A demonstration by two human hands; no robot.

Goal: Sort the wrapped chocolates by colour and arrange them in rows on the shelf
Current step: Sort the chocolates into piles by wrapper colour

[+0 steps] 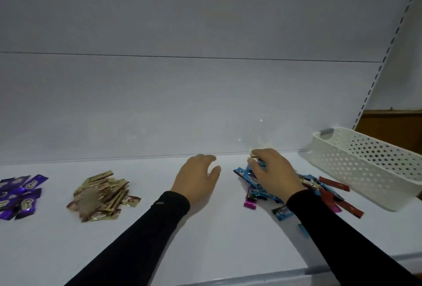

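Chocolates in three groups lie along the white shelf (217, 228): a purple heap (18, 196) at the left edge, a gold heap (102, 196) just right of it, and an unsorted mixed heap (296, 191) of blue, red and pink pieces toward the right edge, next to a perforated white basket (365, 164). The person's right hand (274, 171) rests on the mixed heap, fingers curled and seemingly pinching a pale-wrapped piece at the back; the exact grip cannot be told. The left hand (196, 176) hovers over or rests on bare shelf between the gold and mixed heaps, fingers relaxed and loosely spread, holding nothing. Judged by appearance, each piece is light and small, its glossy foil slippery and crinkly, the bar inside stiff; a fingertip pinch across the flat sides or at a crimped end seems best.
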